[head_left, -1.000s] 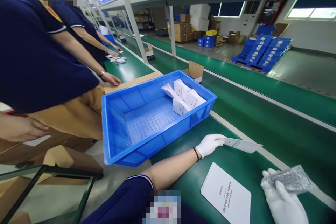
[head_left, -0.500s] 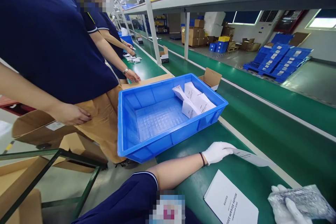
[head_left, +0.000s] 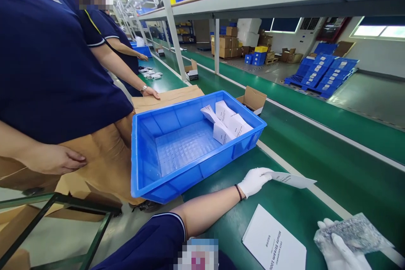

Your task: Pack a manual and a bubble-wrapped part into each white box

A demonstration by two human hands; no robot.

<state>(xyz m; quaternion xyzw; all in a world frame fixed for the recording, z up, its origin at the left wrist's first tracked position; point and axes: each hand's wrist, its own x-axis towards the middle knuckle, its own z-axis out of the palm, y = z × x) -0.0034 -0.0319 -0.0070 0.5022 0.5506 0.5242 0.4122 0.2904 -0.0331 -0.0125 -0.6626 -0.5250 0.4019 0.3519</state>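
Observation:
My left hand [head_left: 254, 182], in a white glove, pinches one end of a printed leaflet [head_left: 292, 179] above the green work surface. At the lower right my right hand [head_left: 343, 251], also gloved, grips a clear plastic bag [head_left: 354, 233]; what lies inside it I cannot make out. Between the two hands a stack of white printed leaflets [head_left: 274, 238] lies on the surface, its top one reading "Minute Stream". Beyond my left hand stands a blue plastic bin [head_left: 196, 166] with several folded white leaflets [head_left: 226, 124] at its right end.
Two co-workers in navy shirts stand at the left; the nearer one's hand [head_left: 150, 92] rests by a flat cardboard piece [head_left: 171, 98]. A small open carton [head_left: 253, 99] sits behind the bin. A metal shelf post [head_left: 172, 25] rises beside the green belt [head_left: 316, 152].
The view has shifted slightly, so most things sit further left. The leaflet in my left hand looks flatter, and the bag in my right hand is tilted differently. The nearer co-worker's hands have moved left.

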